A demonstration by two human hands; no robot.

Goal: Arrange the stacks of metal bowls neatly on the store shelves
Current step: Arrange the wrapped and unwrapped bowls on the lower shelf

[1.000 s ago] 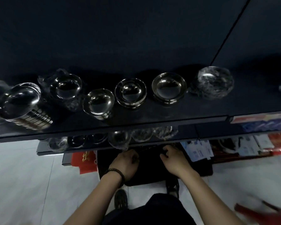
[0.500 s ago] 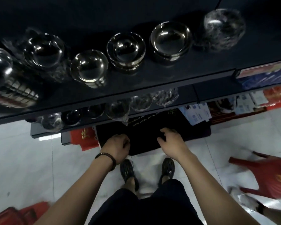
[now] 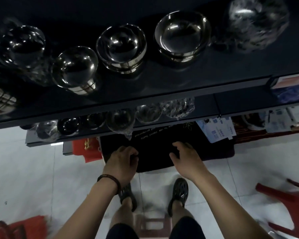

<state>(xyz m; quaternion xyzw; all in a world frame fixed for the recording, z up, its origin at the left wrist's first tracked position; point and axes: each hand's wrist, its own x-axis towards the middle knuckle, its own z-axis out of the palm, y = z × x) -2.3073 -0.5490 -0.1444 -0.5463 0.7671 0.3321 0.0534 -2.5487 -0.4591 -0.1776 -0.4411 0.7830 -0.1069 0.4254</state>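
Note:
Several stacks of metal bowls stand on the dark upper shelf [image 3: 162, 87]: one stack [image 3: 75, 72] left of centre, another [image 3: 122, 48] in the middle, a third [image 3: 182, 34] to the right, and a plastic-wrapped stack [image 3: 256, 23] at far right. On the lower shelf sit more wrapped bowls [image 3: 121, 120]. My left hand [image 3: 122, 163] hangs below the shelves with fingers loosely curled, holding nothing. My right hand [image 3: 186, 158] is beside it, fingers relaxed and empty. Both hover over a black mat [image 3: 157, 144].
Another wrapped stack [image 3: 22, 45] and a tilted tall stack [image 3: 2, 99] stand at the upper shelf's left. Packaged goods [image 3: 219, 128] lie on the bottom shelf at right. A red plastic stool [image 3: 286, 206] is at right, more red plastic [image 3: 16, 226] at lower left, on white tiled floor.
The view has tipped downward, so the shelves slid up the frame and my feet and the floor came into sight. Both hands drew back from the lower shelf, and their fingers loosened.

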